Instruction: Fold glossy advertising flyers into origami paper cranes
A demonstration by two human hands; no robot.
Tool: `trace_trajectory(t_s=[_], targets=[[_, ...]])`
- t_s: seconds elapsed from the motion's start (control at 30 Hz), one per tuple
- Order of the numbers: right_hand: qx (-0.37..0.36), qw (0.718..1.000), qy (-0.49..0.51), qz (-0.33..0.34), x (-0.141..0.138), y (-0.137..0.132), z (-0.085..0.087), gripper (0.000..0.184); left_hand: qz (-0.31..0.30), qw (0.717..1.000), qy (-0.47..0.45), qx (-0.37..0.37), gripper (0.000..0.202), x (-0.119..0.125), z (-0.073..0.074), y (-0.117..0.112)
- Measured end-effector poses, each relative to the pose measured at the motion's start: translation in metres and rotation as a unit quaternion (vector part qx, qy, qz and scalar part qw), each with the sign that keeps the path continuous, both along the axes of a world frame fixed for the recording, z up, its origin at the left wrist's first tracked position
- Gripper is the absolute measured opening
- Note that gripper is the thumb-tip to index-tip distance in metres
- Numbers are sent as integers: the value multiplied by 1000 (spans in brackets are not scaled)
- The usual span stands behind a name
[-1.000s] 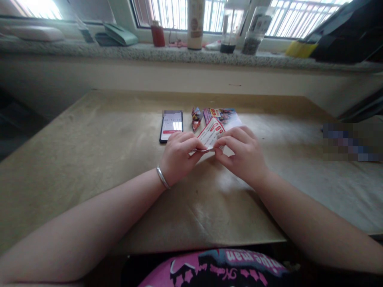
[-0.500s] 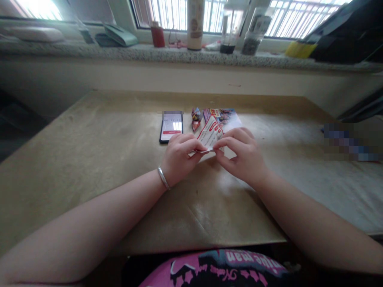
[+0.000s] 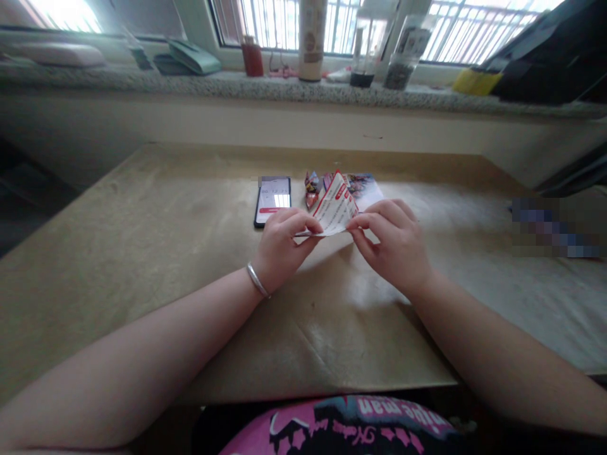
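A folded sheet of white paper [image 3: 336,205] with red and black print is stretched between my two hands, a little above the table. Its upper part rises to a point. My left hand [image 3: 287,237], with a silver bangle at the wrist, pinches the paper's left end. At the right end, the thumb and forefinger of my right hand [image 3: 396,243] grip the edge. Just beyond lie a small folded colourful paper piece [image 3: 312,184] and a colourful printed sheet [image 3: 365,187], which the held paper partly covers. A phone [image 3: 274,202] with a lit timer screen rests beyond my left hand.
The tan table [image 3: 190,202] spreads out all round. A blurred-out item [image 3: 554,227] lies at its right. Along the stone windowsill [image 3: 265,88] stand a red bottle [image 3: 252,58], a tall bottle [image 3: 311,44], clear containers [image 3: 402,60] and a dark bag [image 3: 545,57].
My hands have moved slightly apart and lifted a little, drawing the paper straighter between them. Its pointed upper part stands higher and covers more of the printed sheet behind.
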State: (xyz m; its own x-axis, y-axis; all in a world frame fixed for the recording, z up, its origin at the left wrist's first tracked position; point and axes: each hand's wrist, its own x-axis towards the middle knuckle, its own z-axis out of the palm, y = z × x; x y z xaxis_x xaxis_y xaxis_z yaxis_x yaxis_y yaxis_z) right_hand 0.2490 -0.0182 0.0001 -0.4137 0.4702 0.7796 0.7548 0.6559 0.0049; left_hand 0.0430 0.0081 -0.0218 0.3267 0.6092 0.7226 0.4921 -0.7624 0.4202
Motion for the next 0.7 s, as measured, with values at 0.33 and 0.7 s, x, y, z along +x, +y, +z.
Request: trace_trajectory(t_s=[0.33,0.7], targets=[[-85,990,97,53,6,2,-3,7,6,998,-3,58,5,-10,-2,6],[-315,868,381,47,9,12,-13,37,-46,994,-20,94,9,-9,-1,3]])
